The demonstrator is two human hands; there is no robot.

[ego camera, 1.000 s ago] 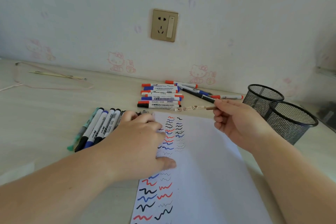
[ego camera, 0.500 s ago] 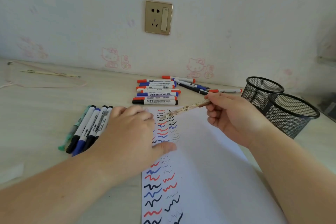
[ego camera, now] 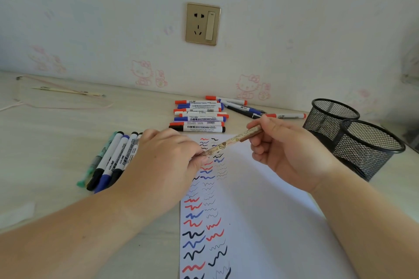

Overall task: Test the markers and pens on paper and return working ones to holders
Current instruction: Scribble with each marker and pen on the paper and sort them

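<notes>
A thin beige patterned pen (ego camera: 233,141) is held over the white paper (ego camera: 260,210), which carries columns of red, blue and black squiggles. My right hand (ego camera: 288,152) grips the pen's brown upper end. My left hand (ego camera: 163,163) pinches its lower end, at the tip or cap. A pile of whiteboard markers (ego camera: 199,118) lies beyond the paper. Another row of markers (ego camera: 111,161) lies left of my left hand. Two black mesh holders (ego camera: 367,149) stand at the right; I see nothing in them.
A wall with a gold socket (ego camera: 202,24) rises behind the desk. A thin stick and a pink cord (ego camera: 65,97) lie at the far left of the desk. More markers (ego camera: 247,107) lie scattered between the pile and the holders.
My right hand has swung the pen down and left toward my left hand. My left hand lifted off the paper and now pinches the pen's lower end.
</notes>
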